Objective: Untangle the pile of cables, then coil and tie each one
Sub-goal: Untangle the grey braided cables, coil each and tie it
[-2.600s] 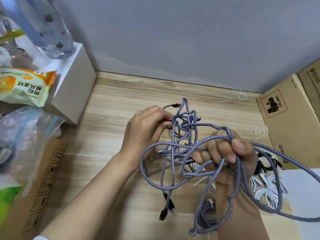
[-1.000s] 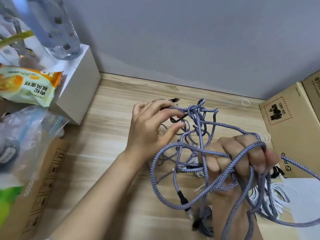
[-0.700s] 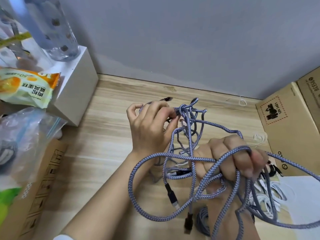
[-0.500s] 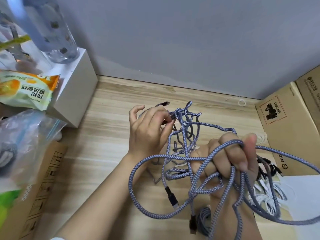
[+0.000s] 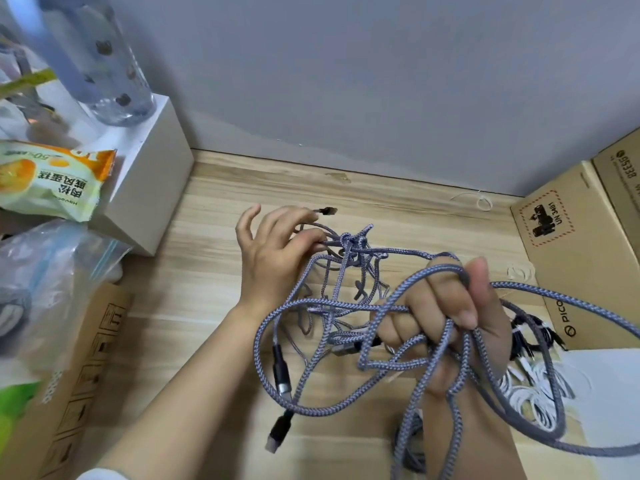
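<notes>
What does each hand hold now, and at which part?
The right hand grips several loops of the braided grey cables in its fist. The left hand pinches the tangle at the knot with its fingers.

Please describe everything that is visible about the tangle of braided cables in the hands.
The tangle of braided cables is blue-grey and white woven cord, held above the wooden table. Its loops cross loosely; a tight knot sits at the top. The left hand pinches strands beside that knot. The right hand grips several loops in a fist, others draping over its wrist. Dark plugs hang below.
</notes>
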